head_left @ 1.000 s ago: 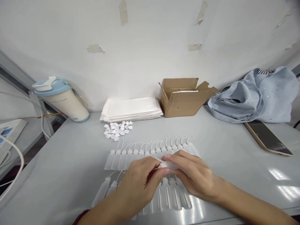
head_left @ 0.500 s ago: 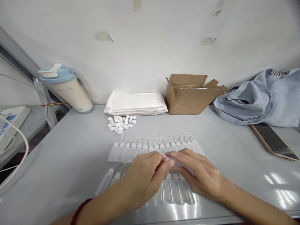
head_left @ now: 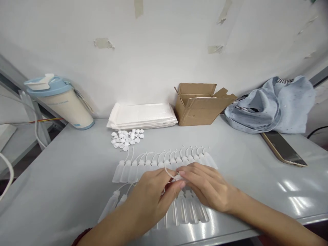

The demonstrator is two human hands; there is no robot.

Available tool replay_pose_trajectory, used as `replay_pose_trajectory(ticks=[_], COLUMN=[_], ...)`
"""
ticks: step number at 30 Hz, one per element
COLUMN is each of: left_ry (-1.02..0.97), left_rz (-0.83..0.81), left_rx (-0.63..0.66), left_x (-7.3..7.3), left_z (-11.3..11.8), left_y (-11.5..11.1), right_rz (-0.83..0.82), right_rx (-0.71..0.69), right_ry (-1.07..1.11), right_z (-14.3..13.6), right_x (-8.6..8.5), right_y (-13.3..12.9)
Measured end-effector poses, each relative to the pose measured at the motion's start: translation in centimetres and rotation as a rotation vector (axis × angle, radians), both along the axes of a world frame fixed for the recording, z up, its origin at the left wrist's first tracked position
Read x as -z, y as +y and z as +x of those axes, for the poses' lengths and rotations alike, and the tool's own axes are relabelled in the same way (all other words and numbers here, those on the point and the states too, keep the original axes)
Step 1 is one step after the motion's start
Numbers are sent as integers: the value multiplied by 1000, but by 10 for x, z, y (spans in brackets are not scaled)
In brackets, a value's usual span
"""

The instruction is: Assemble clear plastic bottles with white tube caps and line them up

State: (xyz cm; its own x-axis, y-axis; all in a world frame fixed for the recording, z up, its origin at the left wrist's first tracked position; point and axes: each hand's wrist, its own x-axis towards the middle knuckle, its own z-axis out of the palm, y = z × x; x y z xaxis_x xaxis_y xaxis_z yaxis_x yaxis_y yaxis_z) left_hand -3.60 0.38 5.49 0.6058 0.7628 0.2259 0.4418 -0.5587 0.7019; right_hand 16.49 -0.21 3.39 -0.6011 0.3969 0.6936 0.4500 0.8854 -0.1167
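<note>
My left hand (head_left: 156, 191) and my right hand (head_left: 207, 184) meet over the table, both closed on one small translucent bottle (head_left: 178, 177) with a thin curved strap. Most of that bottle is hidden by my fingers. Behind my hands lies a row of similar bottles (head_left: 132, 172), their straps pointing to the wall. A second row (head_left: 189, 208) lies nearer the front edge, partly under my hands, with more bottles (head_left: 109, 205) at its left end. A loose pile of small white caps (head_left: 125, 138) sits beyond the back row.
Along the wall stand a cream tumbler (head_left: 69, 106) with a blue lid, a stack of white sheets or pouches (head_left: 140, 116) and an open cardboard box (head_left: 197, 111). At the right, a light blue cloth (head_left: 289, 109) partly covers a phone (head_left: 284, 148).
The view has shifted slightly to the right. In my hands the bottle has turned, and its curved strap now shows above my fingers. My right fingers have closed in around it.
</note>
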Motion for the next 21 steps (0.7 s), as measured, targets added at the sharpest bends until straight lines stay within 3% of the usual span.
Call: replay_pose_trajectory(ticks=[8,16,21], left_ry=[-58,31,-6], left_rz=[82,-164,-164], left_rx=[-21,-16,-31], left_x=[-1,-9,-11], left_z=[0,1,3], left_y=[1,2,2], right_rz=[-10,-91,-98], right_rx=[94,81,95], right_ry=[-9,-56,-85], right_z=[2,8,11], right_x=[-11,-16,-19], right_y=[2,-2,0])
